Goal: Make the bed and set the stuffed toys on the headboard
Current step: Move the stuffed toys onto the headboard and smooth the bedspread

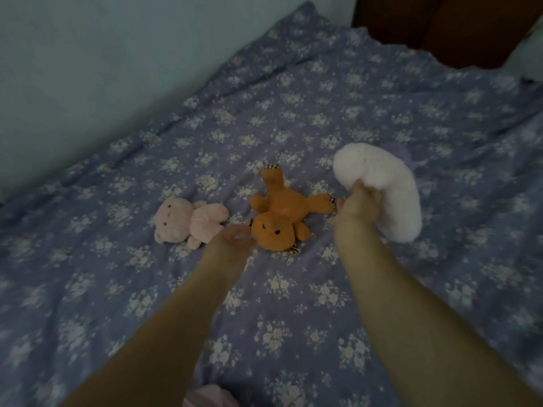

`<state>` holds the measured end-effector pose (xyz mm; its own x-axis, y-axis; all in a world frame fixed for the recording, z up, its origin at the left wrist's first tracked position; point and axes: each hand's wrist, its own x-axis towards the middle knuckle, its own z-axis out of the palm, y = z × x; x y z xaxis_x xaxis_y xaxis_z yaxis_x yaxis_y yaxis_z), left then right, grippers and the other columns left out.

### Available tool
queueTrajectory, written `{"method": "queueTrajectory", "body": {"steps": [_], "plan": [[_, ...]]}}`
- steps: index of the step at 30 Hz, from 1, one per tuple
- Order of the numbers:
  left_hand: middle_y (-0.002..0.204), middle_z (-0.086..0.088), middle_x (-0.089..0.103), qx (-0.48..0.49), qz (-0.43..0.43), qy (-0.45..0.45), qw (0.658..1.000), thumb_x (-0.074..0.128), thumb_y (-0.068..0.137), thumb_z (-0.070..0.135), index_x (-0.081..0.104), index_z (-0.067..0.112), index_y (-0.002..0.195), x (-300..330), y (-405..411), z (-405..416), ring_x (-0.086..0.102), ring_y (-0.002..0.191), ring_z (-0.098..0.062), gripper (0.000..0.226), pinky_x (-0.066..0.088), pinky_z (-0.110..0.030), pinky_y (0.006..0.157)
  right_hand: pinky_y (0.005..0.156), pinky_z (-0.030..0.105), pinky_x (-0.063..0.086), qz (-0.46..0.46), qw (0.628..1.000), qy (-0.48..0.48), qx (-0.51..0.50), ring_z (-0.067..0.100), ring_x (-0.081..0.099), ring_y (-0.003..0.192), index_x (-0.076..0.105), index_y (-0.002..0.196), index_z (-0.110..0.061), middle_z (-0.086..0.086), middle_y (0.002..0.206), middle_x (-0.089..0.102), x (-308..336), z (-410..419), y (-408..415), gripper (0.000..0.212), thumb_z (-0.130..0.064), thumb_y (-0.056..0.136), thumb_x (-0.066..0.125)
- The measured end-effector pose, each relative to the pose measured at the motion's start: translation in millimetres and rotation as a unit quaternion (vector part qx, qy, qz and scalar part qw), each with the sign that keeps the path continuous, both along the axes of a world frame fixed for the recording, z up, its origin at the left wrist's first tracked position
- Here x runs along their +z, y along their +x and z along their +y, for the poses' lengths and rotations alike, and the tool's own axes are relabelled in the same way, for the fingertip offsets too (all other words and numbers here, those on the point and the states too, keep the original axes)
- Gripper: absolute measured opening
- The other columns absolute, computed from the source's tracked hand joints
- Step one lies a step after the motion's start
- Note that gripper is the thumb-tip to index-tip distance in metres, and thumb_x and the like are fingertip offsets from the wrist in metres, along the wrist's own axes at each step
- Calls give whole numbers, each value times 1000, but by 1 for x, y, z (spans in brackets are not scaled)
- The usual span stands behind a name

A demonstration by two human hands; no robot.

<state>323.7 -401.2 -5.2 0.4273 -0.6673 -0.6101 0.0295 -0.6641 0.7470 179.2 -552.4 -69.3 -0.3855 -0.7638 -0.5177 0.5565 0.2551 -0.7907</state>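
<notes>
A blue floral bedspread [293, 113] lies spread over the bed. On it lie a pink teddy bear [188, 223] and an orange-brown teddy bear [279, 212], both on their backs. My left hand [236, 236] reaches between the two bears, at the orange bear's head; its fingers are blurred and I cannot tell if it grips anything. My right hand [357, 208] grips a white fluffy stuffed toy [385, 189] and holds it just above the bedspread, right of the orange bear.
A pale wall [88, 69] runs along the bed's left side. A dark wooden headboard [455, 27] stands at the far right end, with a white pillow edge [529, 51] beside it. Pink fabric [210, 396] shows at the bottom edge.
</notes>
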Motion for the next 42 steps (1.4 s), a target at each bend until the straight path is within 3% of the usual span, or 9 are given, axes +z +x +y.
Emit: {"method": "queueTrajectory", "body": {"steps": [7,11,15,20,22,27,32,36,42], "plan": [[113,-5,55,137,-74,-94,983,52,88,54,59,22,102,95,57,16,54,108,-24,35,42,-47,103,83,30,45,32,915,-210,344,15,61,105,59,116,-18,3,113,66,85,91,89,25,-29,94,56],[110,-1,61,261,-60,-150,952,54,80,64,59,21,111,151,105,87,58,101,-20,53,45,-40,95,78,44,50,11,798,-298,524,29,63,94,55,93,1,21,95,63,137,158,140,12,-10,95,52],[106,-3,71,361,71,-259,893,52,84,58,60,22,118,184,136,183,67,94,-20,50,58,-35,71,73,15,49,-65,648,-335,681,-3,58,75,55,85,-4,-15,73,65,162,222,178,6,-4,91,57],[89,-8,71,489,43,-256,833,62,86,29,64,12,112,191,142,319,65,83,-24,32,54,-35,60,71,18,48,-11,477,-330,815,-5,56,69,58,88,-2,-15,69,64,162,303,217,15,-15,84,65],[90,-11,67,528,15,-271,805,62,85,18,61,10,113,193,133,371,62,82,-27,30,51,-36,65,64,21,42,110,407,-401,813,-4,52,59,59,70,-15,-12,61,60,168,332,224,26,-36,85,65],[104,-14,68,550,-119,-297,771,66,60,7,59,21,114,183,106,475,63,92,-34,56,55,-43,72,57,20,40,137,498,-558,649,4,49,59,57,72,-21,-5,67,58,220,403,243,43,-64,77,60],[99,-19,69,546,-150,-280,775,65,41,11,59,18,115,165,88,566,64,91,-41,74,51,-61,83,97,28,39,158,330,-744,559,18,53,113,61,119,-14,5,122,60,279,496,274,70,-65,70,56],[91,-17,65,556,-128,-321,756,55,47,0,60,12,110,157,79,622,61,83,-31,64,53,-49,77,107,25,30,143,257,-697,654,6,40,128,53,130,-29,-9,137,47,316,562,289,71,-66,70,58],[72,-9,66,576,-108,-373,719,53,39,-3,61,9,101,155,59,705,60,70,-26,64,52,-30,59,93,26,44,-22,188,-403,896,12,60,94,65,107,-5,9,107,66,354,656,308,56,-48,96,30]]}}
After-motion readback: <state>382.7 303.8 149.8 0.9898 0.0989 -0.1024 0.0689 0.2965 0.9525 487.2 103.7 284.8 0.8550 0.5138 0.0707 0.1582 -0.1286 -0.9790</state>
